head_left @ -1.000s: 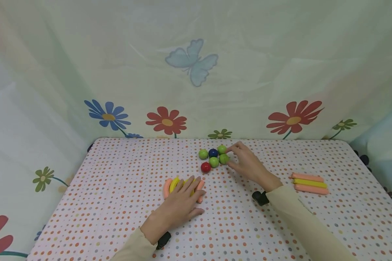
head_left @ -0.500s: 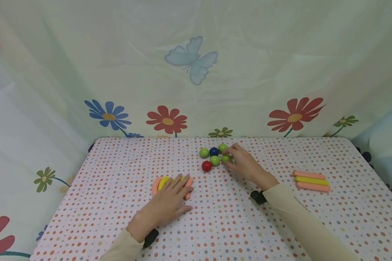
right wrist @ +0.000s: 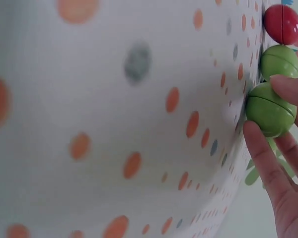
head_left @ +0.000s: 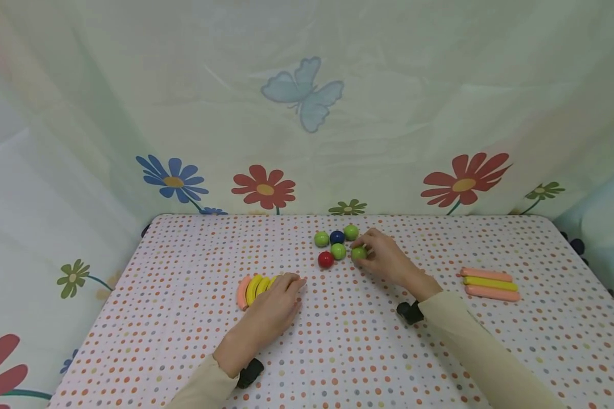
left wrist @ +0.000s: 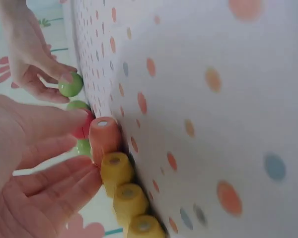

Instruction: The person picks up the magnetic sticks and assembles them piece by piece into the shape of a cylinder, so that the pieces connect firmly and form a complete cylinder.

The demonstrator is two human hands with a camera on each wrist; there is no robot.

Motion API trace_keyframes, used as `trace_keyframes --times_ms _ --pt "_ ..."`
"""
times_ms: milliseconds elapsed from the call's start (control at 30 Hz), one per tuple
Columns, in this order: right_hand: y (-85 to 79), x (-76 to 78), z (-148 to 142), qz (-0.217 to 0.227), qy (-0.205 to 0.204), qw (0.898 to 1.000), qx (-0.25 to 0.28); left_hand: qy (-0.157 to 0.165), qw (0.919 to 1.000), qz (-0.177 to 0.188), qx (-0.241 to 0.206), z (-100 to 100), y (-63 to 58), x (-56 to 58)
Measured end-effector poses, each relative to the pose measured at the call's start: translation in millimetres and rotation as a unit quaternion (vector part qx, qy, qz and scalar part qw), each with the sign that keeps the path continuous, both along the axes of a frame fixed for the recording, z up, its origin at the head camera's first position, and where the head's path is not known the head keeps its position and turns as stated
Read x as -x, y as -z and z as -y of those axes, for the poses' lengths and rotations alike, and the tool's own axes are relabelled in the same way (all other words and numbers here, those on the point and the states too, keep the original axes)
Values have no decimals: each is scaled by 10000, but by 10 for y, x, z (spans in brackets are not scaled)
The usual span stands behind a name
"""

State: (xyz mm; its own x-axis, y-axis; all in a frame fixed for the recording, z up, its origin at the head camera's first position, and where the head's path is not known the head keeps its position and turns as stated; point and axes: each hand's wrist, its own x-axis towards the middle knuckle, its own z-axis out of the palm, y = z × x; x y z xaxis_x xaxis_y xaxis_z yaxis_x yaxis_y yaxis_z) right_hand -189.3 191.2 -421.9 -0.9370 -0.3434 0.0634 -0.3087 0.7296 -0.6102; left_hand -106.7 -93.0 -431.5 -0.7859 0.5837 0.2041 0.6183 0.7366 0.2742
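Observation:
My left hand (head_left: pixel 273 307) is at the right end of a row of curved sausage-like pieces. In the left wrist view its thumb and fingers close over a pink sausage-like piece (left wrist: pixel 104 136), whose end faces the camera. Beside that, yellow curved pieces (head_left: pixel 256 287) and another pink curved piece (head_left: pixel 243 292) lie in line. Farther back, my right hand (head_left: pixel 389 258) pinches a glossy green ball (right wrist: pixel 270 110) with a seam around it, between thumb and fingers, close over the tablecloth.
Near the right hand are a red ball (head_left: pixel 326 259), a dark blue ball (head_left: pixel 337 237) and several green balls (head_left: pixel 338 251). Two straight pink pieces with a yellow one (head_left: pixel 490 283) between them lie at the right. A flowered curtain (head_left: pixel 389 142) hangs behind the dotted table (head_left: pixel 368 352).
The left hand slid the row leftward under flat fingers, then drew its fingers together at the right-end pink piece. The right hand pulled its green ball slightly away from the others, toward the near right.

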Motion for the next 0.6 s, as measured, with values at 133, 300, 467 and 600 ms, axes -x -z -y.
trace_keyframes --times_ms 133,300,467,600 --pt "-8 -81 20 -7 -171 9998 82 -183 9998 47 -59 -66 12 -8" --pt "-16 -195 47 -23 -534 9983 240 -376 9991 -182 39 -151 31 -13" --pt "15 -278 91 19 -777 9961 425 -565 9977 -350 97 -227 41 -5" --pt "65 -326 144 -123 -825 9949 576 -690 9975 -135 -56 -283 23 8"
